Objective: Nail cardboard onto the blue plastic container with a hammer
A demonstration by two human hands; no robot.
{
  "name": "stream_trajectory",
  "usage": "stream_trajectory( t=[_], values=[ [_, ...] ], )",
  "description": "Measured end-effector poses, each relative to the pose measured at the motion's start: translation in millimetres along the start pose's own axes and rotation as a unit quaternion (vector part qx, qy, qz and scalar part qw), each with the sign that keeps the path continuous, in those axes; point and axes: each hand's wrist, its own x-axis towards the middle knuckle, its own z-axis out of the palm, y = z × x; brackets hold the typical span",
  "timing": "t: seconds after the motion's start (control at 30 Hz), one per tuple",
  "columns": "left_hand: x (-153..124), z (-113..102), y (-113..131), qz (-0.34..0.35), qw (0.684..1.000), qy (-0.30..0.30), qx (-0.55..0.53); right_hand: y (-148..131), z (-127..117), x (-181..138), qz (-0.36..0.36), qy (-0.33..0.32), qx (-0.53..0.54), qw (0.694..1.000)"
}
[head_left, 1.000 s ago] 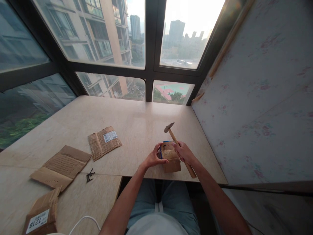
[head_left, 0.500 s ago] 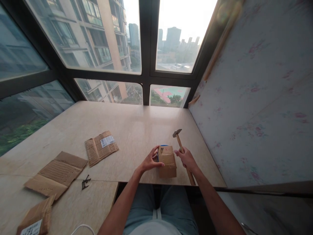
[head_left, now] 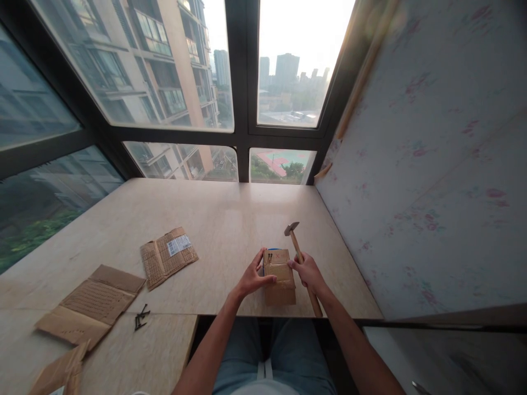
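Note:
A small cardboard box (head_left: 280, 285) stands near the counter's front edge, with a bit of blue showing behind its top. Two dark screws or nails (head_left: 270, 256) stick up at the box's upper left. My left hand (head_left: 253, 276) grips the box's left side, thumb across the front and fingers behind. In my right hand (head_left: 308, 271) is a hammer (head_left: 297, 244) with a wooden handle, its metal head up and to the left. That hand is close beside the box's right side, its thumb near or touching the cardboard.
Several loose dark screws or nails (head_left: 141, 318) lie on the light countertop (head_left: 197, 203) at left. Flattened cardboard pieces lie around them: one with a white label (head_left: 178, 245), a larger folded sheet (head_left: 96, 299), another (head_left: 61, 370) at the lower left. A papered wall (head_left: 420, 181) bounds the right side.
The hammer and my right hand have moved slightly left, closer to the box. My left hand keeps its hold on the box. The whole view has shifted slightly.

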Motion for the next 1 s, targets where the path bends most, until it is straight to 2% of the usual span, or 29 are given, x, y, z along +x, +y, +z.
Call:
stream_trajectory(
  t=[0.27, 0.43, 0.7, 1.0],
  values=[
    [4, 1, 14, 0.018, 0.999, 0.029, 0.034, -13, 4, 6, 0.033, 0.003, 0.029, 0.999],
    [10, 1, 7, -0.003, 0.997, 0.034, 0.063, -11, 6, 11, 0.049, 0.014, 0.031, 0.998],
    [9, 9, 3, -0.021, 0.999, 0.023, 0.01, -10, 5, 10, 0.054, 0.005, 0.039, 0.998],
    [11, 7, 0, -0.012, 0.999, 0.039, -0.002, -15, 9, 7, 0.059, -0.007, 0.048, 0.997]
  ],
)
